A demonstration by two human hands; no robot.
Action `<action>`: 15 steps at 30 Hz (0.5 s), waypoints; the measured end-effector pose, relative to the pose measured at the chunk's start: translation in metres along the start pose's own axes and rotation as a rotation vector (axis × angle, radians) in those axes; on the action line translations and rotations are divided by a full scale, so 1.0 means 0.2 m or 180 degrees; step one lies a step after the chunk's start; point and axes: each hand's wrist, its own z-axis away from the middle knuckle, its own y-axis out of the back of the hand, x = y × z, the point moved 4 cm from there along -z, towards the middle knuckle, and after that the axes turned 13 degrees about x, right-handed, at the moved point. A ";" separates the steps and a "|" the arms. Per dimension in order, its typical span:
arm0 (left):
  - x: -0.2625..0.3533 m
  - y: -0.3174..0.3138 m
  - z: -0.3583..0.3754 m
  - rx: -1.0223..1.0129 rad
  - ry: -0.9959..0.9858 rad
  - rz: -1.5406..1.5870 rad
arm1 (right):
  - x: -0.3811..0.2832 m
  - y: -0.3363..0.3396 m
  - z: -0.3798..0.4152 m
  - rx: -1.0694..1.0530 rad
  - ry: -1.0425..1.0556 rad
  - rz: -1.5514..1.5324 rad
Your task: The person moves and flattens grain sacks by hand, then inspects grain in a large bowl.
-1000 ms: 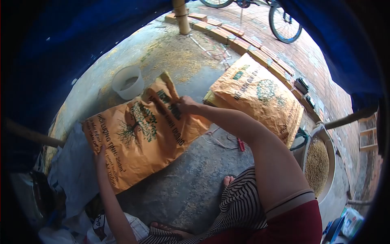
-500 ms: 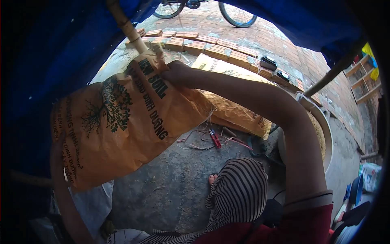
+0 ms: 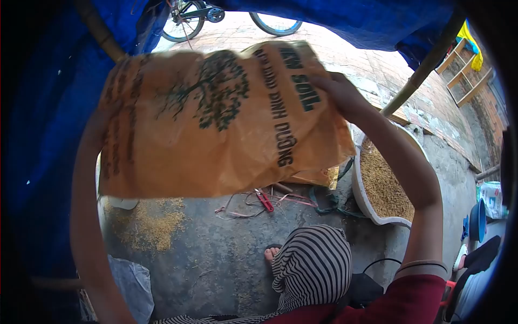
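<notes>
A large brown paper sack [image 3: 189,156], printed "NEW SOIL" with a dark tree, is raised in front of me. It is held sideways by its two ends and hides part of the floor. My right hand [image 3: 342,94] is closed on the printed right end, with the thumb on the near face. At the other end, my left hand [image 3: 106,116] grips the edge; its fingers are partly hidden in shadow. Another orange-brown sack [image 3: 310,177] shows just below the raised one, on the ground.
A white tub [image 3: 360,197] of yellowish grain [image 3: 384,173] stands right. Loose grain [image 3: 154,224] is scattered on the concrete at left. A red-handled tool [image 3: 264,200] lies among strings. Bamboo poles [image 3: 418,78] and a blue tarp [image 3: 43,135] frame the space; a bicycle [image 3: 275,24] stands beyond.
The sack has moved right and up and turned more level between my hands. More of the grain tub and the spilled grain shows now, while the sack behind is mostly covered.
</notes>
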 end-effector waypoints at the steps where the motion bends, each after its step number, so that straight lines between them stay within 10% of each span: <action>1: 0.05 -0.12 -0.03 0.0078 -0.0326 -0.0473 | 0.00 0.08 0.05 0.0131 -0.0166 -0.0224; 3: 0.06 -0.31 -0.15 0.0135 -0.0644 -0.0938 | 0.16 0.25 0.03 0.0318 -0.0213 0.0061; 5: 0.00 -0.40 -0.30 0.1461 -0.2240 -0.2157 | 0.31 0.37 0.01 0.0471 -0.0239 0.0330; 7: -0.07 -0.45 -0.32 0.1476 -0.2191 -0.2885 | 0.37 0.46 0.03 0.1153 0.0337 0.2395; 15: -0.36 -0.19 -0.07 0.1623 -0.1696 -0.4010 | 0.28 -0.04 -0.14 -0.0480 0.0386 0.1773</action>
